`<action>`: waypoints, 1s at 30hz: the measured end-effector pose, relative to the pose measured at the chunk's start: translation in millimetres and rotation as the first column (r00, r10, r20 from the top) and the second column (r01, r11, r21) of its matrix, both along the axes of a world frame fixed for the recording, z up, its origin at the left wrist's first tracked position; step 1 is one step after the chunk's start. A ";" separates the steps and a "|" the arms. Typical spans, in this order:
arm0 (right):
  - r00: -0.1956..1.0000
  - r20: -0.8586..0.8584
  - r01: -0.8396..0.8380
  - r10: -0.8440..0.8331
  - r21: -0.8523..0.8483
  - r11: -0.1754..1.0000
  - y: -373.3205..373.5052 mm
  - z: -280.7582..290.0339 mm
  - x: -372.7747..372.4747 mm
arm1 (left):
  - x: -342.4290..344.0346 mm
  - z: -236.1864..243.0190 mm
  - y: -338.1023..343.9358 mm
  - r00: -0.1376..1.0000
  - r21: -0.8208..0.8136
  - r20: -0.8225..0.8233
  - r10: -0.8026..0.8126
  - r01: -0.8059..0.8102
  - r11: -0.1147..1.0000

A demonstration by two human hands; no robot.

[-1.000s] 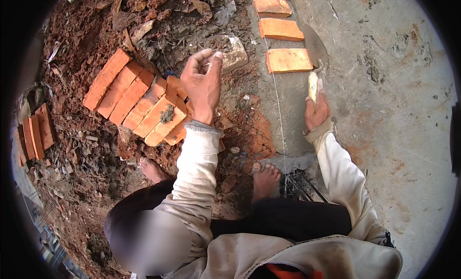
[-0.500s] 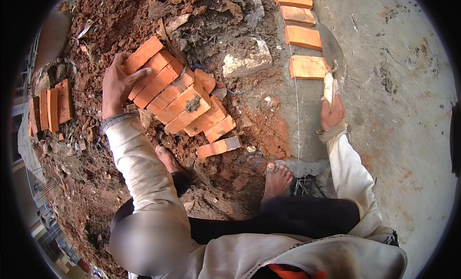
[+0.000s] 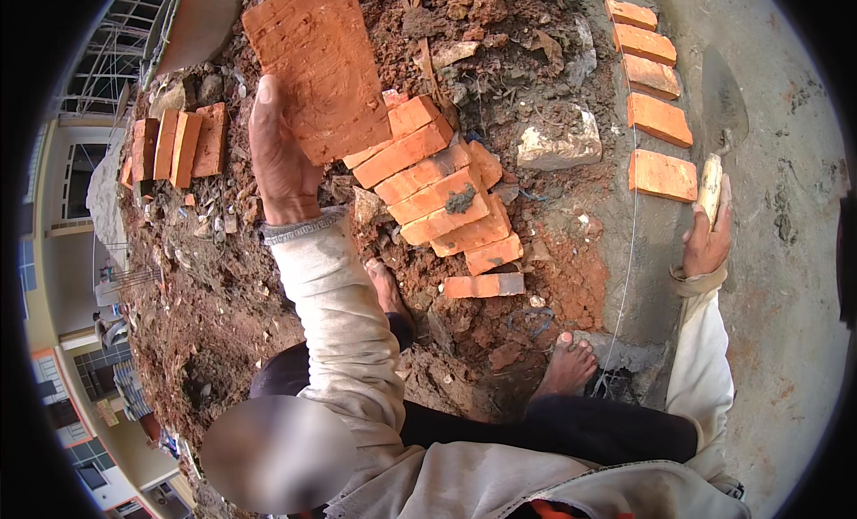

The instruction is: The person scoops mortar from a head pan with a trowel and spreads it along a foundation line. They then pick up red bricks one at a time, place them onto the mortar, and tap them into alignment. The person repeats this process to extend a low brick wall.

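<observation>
Raised since the earlier frame, one brick (image 3: 320,68) hangs at the upper left of the brick pile (image 3: 437,198), the left hand (image 3: 286,162) clamped on it; well right of the pile, I see the right hand (image 3: 706,240), fingers wrapped around a trowel (image 3: 725,108).

The left hand (image 3: 287,171) is raised in a firm grip, thumb (image 3: 265,104) extended, its forearm (image 3: 344,318) outstretched; the right hand (image 3: 707,242) is held forward, closed, its arm (image 3: 701,349) reached out.
</observation>
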State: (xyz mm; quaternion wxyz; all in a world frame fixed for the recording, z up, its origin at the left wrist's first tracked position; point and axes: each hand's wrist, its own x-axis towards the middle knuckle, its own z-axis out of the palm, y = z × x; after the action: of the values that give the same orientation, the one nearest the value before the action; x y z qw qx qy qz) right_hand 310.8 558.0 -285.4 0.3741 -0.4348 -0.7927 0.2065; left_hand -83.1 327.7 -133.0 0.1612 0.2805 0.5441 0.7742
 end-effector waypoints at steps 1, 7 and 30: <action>0.998 -0.063 0.000 0.000 0.004 1.000 6.8 3.5 -6.4 | 2.2 -12.9 7.5 0.936 0.259 0.138 -0.324 0.281 0.924; 0.985 -0.170 0.042 -0.018 0.138 0.990 19.8 69.5 -18.5 | 143.5 -92.4 80.6 0.589 0.438 0.556 -0.586 0.392 0.809; 0.903 -0.428 -0.007 -0.045 -0.119 0.993 21.1 89.2 -3.8 | 337.3 -243.0 226.1 0.380 -0.709 -0.699 -0.606 -0.265 0.653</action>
State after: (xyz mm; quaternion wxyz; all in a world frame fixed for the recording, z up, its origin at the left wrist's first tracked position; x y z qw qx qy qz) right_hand 306.9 579.0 -196.2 0.5151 -0.4076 -0.6730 0.3400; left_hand 254.2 553.8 -376.0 0.0237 0.6248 0.7607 0.1744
